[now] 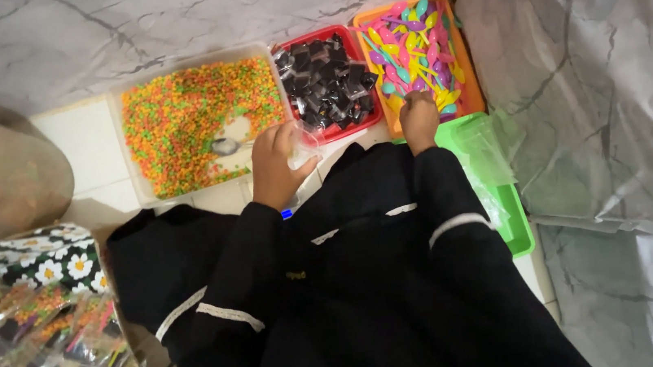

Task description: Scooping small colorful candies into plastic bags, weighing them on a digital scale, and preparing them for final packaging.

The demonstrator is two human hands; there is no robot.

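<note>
Head view: left hand (279,163) is curled around a small clear plastic cup (304,147), held above the front edges of the clear tub of coloured cereal pellets (187,113) and the red tray of dark sachets (329,83). Cup judged light, thin-walled, easily crushed; grip best kept around its sides, gently. Right hand (419,118) reaches fingers-down into the orange tray of small plastic spoons (412,38); whether it pinches one cannot be told. Spoons judged light, stiff, slippery; handle is the place to pinch.
</note>
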